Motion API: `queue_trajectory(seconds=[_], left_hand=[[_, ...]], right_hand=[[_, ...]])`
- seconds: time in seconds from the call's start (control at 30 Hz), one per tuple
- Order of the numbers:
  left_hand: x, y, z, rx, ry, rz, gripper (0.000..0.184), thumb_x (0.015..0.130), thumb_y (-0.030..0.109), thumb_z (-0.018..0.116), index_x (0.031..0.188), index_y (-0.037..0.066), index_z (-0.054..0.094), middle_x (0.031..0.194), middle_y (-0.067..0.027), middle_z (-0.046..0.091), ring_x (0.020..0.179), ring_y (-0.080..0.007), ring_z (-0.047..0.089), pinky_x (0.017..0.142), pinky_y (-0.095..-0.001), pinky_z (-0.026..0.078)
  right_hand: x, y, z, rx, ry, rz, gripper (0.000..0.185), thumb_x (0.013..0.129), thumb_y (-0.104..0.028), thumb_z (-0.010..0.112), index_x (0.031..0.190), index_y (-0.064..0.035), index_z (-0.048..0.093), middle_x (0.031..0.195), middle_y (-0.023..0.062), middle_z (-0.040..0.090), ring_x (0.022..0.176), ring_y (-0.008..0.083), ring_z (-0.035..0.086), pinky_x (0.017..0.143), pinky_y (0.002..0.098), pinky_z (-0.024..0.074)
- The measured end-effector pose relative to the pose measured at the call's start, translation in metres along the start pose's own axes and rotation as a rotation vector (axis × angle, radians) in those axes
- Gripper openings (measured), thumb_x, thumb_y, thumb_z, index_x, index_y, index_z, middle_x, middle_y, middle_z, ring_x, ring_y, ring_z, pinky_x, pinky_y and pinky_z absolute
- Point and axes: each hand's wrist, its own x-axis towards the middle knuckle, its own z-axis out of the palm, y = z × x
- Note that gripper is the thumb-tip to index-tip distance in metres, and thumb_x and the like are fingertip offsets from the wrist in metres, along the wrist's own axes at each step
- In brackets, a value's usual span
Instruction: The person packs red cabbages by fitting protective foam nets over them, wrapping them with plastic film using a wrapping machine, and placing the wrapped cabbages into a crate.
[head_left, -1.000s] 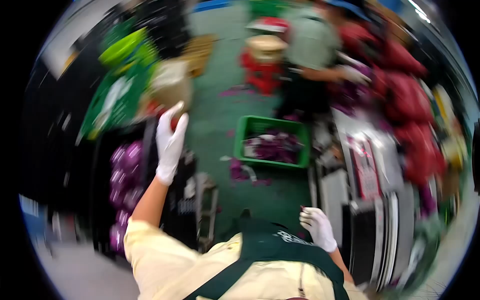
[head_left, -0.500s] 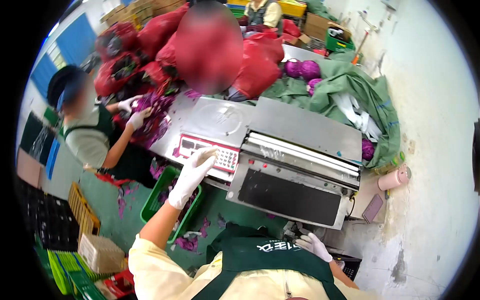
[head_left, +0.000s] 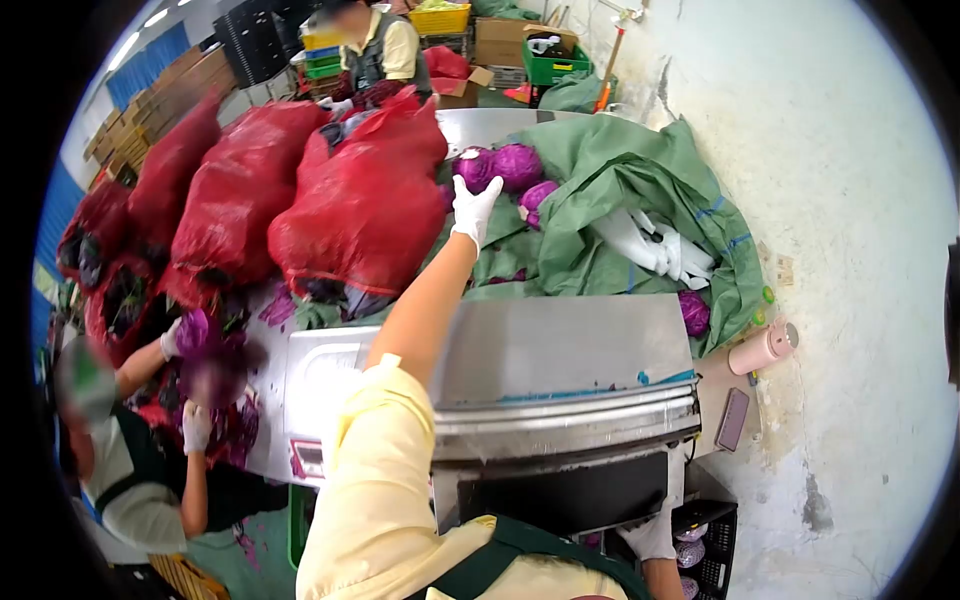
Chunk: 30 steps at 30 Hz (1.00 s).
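My left hand [head_left: 474,210], in a white glove, reaches far forward over the metal table with thumb and fingers spread. Just beyond its fingertips lie purple cabbages [head_left: 516,167] on a green cloth [head_left: 590,165], and the hand seems to hold nothing. My right hand [head_left: 652,535], also gloved, is low beside the front right corner of the wrapping machine [head_left: 570,350]. Its fingers are partly hidden by the machine edge, so I cannot tell what it touches.
Red mesh sacks [head_left: 365,200] fill the table's left part. A co-worker [head_left: 140,470] handles purple cabbage at lower left; another person [head_left: 385,50] is behind. A pink bottle [head_left: 763,348] and a phone [head_left: 732,419] lie right. A black crate [head_left: 715,560] holds wrapped cabbages.
The view has swung from the floor and crates to the table and wall. My left hand has moved from above the scale out to the cabbages; my right hand is now by the machine's corner.
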Motion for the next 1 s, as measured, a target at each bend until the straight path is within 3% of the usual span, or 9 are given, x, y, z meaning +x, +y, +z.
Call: queue_trajectory(seconds=[0.07,0.2,0.23,0.27,0.3,0.5,0.67,0.77,1.0], left_hand=[[0.019,0.009,0.027,0.032,0.068,-0.053,0.111,0.071,0.045,0.08,0.153,0.013,0.012,0.153,-0.0251,0.022,0.142,-0.0353,0.024,0.114,-0.0418,0.026],[0.079,-0.003,0.073,0.084,0.133,-0.065,0.114,0.069,0.044,0.082,0.153,0.019,0.009,0.151,-0.0339,0.015,0.141,-0.0425,0.023,0.113,-0.0425,0.027],[0.091,-0.012,0.085,0.113,0.194,-0.033,0.116,0.068,0.046,0.082,0.153,0.018,0.008,0.15,-0.0362,0.015,0.139,-0.0454,0.026,0.112,-0.0436,0.029],[0.105,-0.021,0.095,0.138,0.212,-0.046,0.116,0.068,0.047,0.082,0.153,0.018,0.008,0.149,-0.0369,0.015,0.138,-0.0461,0.026,0.112,-0.0442,0.03],[0.114,-0.024,0.102,0.166,0.226,-0.057,0.117,0.067,0.049,0.081,0.153,0.018,0.008,0.149,-0.0376,0.016,0.138,-0.0468,0.027,0.111,-0.0448,0.03],[0.135,-0.056,0.117,0.153,0.283,0.106,0.098,0.066,0.042,0.083,0.143,0.004,0.035,0.142,-0.0285,0.04,0.131,-0.038,0.041,0.106,-0.0409,0.037],[0.146,-0.099,0.103,-0.428,0.232,-0.109,0.084,0.072,0.036,0.082,0.138,0.007,0.039,0.131,-0.0138,0.049,0.115,-0.0274,0.051,0.094,-0.039,0.047],[0.091,-0.062,0.08,-0.654,0.105,-0.405,0.079,0.076,0.043,0.078,0.138,0.021,0.034,0.132,-0.0131,0.045,0.113,-0.0339,0.05,0.082,-0.0549,0.052],[0.068,-0.032,0.021,-0.715,0.002,-0.49,0.086,0.072,0.054,0.077,0.139,0.015,0.038,0.137,-0.0165,0.035,0.121,-0.0383,0.04,0.091,-0.0602,0.048]], right_hand=[[0.011,0.003,-0.01,-0.036,-0.068,-0.019,0.085,0.088,-0.069,0.044,0.149,-0.0129,0.025,0.151,0.0136,0.032,0.137,0.0359,0.031,0.108,0.0614,0.0282],[0.022,0.005,-0.025,0.115,-0.21,-0.012,0.072,0.095,-0.059,0.039,0.148,-0.0114,0.028,0.153,0.0108,0.03,0.139,0.0338,0.029,0.112,0.0564,0.0257],[0.016,0.002,-0.019,0.119,-0.229,0.026,0.072,0.095,-0.059,0.039,0.148,-0.0113,0.028,0.152,0.0106,0.032,0.139,0.0335,0.03,0.112,0.0555,0.0252],[0.013,0.003,-0.01,-0.08,-0.016,0.02,0.106,0.077,-0.075,0.054,0.152,-0.0092,0.017,0.155,0.011,0.024,0.14,0.0367,0.024,0.117,0.0484,0.0207],[0.011,0.007,-0.014,-0.055,-0.063,0.022,0.103,0.08,-0.073,0.053,0.151,-0.0078,0.019,0.156,0.0126,0.023,0.141,0.0361,0.024,0.115,0.0486,0.0229],[0.007,0.007,-0.019,-0.019,-0.026,0.044,0.1,0.081,-0.072,0.051,0.151,-0.0076,0.019,0.155,0.0137,0.025,0.139,0.0377,0.026,0.114,0.0497,0.0255],[0.014,0.009,-0.029,-0.008,-0.071,0.033,0.099,0.083,-0.071,0.05,0.151,-0.0075,0.019,0.154,0.0146,0.027,0.137,0.039,0.029,0.112,0.0506,0.0276],[0.019,0.014,-0.037,0.008,-0.102,0.023,0.098,0.083,-0.071,0.049,0.151,-0.0074,0.019,0.153,0.0152,0.028,0.136,0.0398,0.03,0.111,0.0511,0.0289],[0.032,0.012,-0.034,-0.023,-0.247,-0.074,0.076,0.093,-0.062,0.042,0.148,-0.0116,0.027,0.153,0.0103,0.03,0.138,0.0331,0.03,0.111,0.0557,0.0258]])
